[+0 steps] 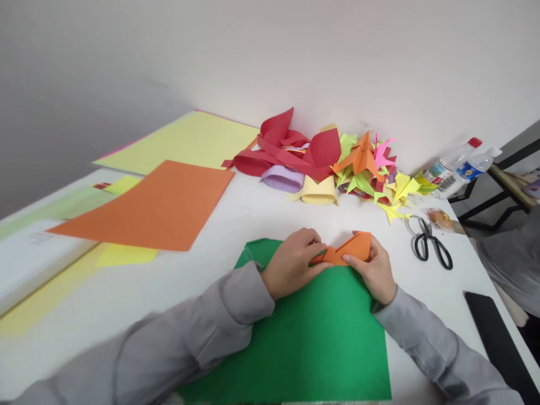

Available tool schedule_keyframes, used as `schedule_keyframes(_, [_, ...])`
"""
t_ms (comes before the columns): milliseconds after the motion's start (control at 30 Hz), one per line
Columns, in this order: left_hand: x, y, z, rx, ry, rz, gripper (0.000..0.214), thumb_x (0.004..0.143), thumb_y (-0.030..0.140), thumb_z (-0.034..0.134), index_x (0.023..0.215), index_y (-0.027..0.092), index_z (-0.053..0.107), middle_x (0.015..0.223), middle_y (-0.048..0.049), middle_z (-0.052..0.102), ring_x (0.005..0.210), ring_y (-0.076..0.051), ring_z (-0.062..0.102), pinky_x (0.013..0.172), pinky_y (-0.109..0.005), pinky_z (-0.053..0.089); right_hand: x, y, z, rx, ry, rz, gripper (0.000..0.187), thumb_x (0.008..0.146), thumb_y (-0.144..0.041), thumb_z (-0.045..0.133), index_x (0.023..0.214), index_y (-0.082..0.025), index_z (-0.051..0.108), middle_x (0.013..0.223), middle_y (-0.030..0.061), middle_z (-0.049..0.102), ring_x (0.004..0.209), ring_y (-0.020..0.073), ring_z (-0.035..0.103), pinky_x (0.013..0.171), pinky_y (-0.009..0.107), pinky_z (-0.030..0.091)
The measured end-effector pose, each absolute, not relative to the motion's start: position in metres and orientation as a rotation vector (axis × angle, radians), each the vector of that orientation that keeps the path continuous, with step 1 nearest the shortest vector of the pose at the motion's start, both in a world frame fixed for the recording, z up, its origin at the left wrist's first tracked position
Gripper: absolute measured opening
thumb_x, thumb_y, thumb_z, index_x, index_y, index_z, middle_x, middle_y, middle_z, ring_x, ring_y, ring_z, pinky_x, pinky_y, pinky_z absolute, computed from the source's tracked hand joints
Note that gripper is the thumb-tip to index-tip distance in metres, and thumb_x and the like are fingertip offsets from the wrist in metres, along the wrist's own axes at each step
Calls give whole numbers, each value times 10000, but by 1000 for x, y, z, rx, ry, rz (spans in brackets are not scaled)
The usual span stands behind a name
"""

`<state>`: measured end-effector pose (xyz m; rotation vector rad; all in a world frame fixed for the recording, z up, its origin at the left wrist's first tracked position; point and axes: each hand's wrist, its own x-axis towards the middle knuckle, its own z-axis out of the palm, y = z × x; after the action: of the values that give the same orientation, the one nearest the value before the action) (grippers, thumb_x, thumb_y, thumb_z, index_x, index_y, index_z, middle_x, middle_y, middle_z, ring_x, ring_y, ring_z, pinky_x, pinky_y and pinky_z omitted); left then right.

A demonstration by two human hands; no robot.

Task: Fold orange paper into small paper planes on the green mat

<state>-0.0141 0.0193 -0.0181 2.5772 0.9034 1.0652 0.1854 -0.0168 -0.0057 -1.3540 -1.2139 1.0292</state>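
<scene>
Over the far part of a green paper sheet (312, 337), a small folded piece of orange paper (356, 247) is between my hands. My left hand (295, 261) pinches its narrow left end, fingers bent over the top and thumb beneath. My right hand (375, 270) grips the wider right end, with the thumb on the near face and the fingers behind. Creased layers show along the orange piece, and part of its left end is hidden by my left fingers. The green sheet lies on the white table under both hands.
An orange sheet (156, 208) and a pale yellow sheet (185, 140) lie left. Red curled paper pieces (291, 149) and folded paper figures (363, 160) are heaped along the wall. Black-handled scissors (430, 244), plastic bottles (453, 163) and a black flat object (498, 337) are right.
</scene>
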Motion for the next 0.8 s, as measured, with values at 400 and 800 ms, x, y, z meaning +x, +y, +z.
schedule_keyframes(400, [-12, 17, -23, 2526, 920, 1088, 129, 866, 168, 535, 822, 144, 654, 789, -61, 602, 745, -165, 550, 660, -284, 475, 187, -19, -2, -1469, -1407, 876, 566, 622, -345, 781, 1117, -193, 553, 709, -26, 596, 596, 153, 540, 580, 308, 491])
schedule_keyframes(800, [-11, 14, -23, 2683, 780, 1194, 219, 880, 81, 467, 794, 162, 652, 815, -54, 672, 733, -147, 566, 665, -284, 452, 189, -19, -12, -1296, -1602, 648, 664, 757, -397, 690, 1298, -208, 353, 1131, 114, 609, 989, 229, 627, 837, 396, 524])
